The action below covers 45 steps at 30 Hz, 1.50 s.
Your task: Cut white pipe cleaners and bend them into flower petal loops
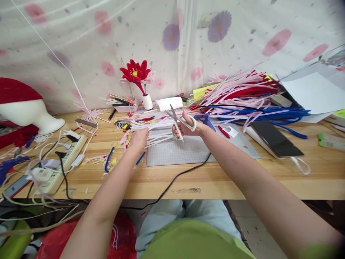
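While open, scissors [176, 119] w/in tbl edges [215, 195]

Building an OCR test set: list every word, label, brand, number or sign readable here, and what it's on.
No text can be read.
White adapter at left: printed label, too small to read.
Scissors: no marking legible.
Grey cutting mat: grid lines visible, no legible numbers.
Phone: dark screen, no text showing.
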Tool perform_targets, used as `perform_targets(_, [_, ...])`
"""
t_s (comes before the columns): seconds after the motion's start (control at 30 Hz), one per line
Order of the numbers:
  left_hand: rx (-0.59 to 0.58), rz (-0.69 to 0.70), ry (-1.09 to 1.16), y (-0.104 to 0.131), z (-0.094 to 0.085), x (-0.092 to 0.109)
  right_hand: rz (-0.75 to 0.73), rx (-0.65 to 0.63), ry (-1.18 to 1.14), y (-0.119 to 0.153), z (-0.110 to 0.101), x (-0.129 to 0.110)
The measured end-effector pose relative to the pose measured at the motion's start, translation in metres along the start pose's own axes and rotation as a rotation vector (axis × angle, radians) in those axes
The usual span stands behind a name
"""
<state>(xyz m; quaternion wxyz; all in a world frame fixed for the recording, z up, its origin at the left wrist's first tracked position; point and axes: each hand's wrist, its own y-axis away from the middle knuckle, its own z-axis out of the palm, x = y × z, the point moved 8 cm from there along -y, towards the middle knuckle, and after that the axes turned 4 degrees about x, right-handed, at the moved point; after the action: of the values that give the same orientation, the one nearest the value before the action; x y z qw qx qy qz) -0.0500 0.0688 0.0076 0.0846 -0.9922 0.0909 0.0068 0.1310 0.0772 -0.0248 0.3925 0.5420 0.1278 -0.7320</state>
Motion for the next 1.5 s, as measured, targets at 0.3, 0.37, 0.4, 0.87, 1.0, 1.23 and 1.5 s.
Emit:
perform_targets(0.3, [-0.048, 0.130, 0.048, 0.005, 0.010, 0.009, -0.323, 0.446, 0.405, 0.022, -0.043, -0.014])
perform_targets(0.37, [-0.062, 0.151, 0.098, 0.003, 0.011, 0.015, -0.340, 0.675, 0.597, 0.032, -0.058, -0.013])
perform_targets(0.4, [-0.084, 0.176, 0.124, 0.002, 0.013, 0.021, -0.328, 0.800, 0.713, 0.038, -0.064, -0.013])
perform_targets(0.87, [-0.211, 0.255, 0.254, -0.049, 0.054, 0.055, -0.237, 1.149, 1.229, 0.049, -0.065, -0.005])
perform_targets(1.0, [-0.147, 0.274, 0.280, -0.078, 0.060, 0.047, -0.253, 1.155, 1.224, 0.051, -0.067, -0.005])
perform_targets(1.23, [-0.157, 0.337, 0.311, -0.080, 0.061, 0.053, -0.267, 1.157, 1.224, 0.052, -0.066, -0.005])
perform_targets(1.5, [-0.136, 0.448, 0.399, -0.056, 0.055, 0.093, -0.258, 1.199, 1.170, 0.054, -0.068, -0.003])
